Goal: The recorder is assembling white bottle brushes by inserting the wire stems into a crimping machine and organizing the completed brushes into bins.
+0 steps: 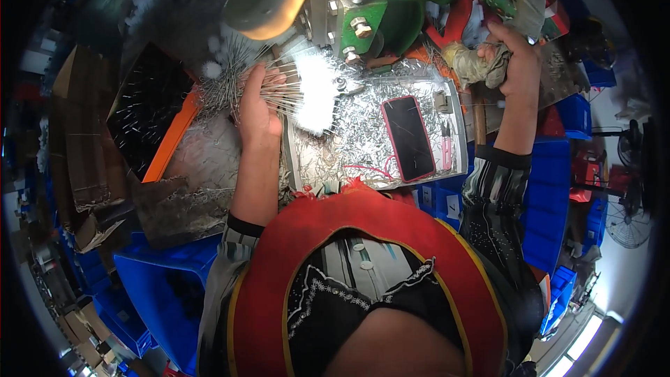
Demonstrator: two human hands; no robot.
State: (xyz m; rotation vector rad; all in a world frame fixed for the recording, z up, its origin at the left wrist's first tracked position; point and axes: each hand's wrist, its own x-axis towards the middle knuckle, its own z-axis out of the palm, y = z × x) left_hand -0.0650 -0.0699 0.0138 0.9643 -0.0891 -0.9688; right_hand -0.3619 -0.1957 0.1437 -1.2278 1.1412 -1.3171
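Note:
My left hand is closed around a bundle of thin metal wires, which fan out to both sides of the fingers. Right beside the bundle is a bright white bristly patch, washed out by the lamp; whether it belongs to the wires I cannot tell. At the upper right, my right hand has its fingers bent around a crumpled pale cloth. A yellowish wad adjoins that cloth, above a brown wooden handle. Between my forearms lies a shallow white tray full of short metal clippings.
A phone and a pink-handled tool lie in the tray. Ahead stands a green machine with bolts, beside a lamp. An orange-edged black box sits left; blue bins flank me.

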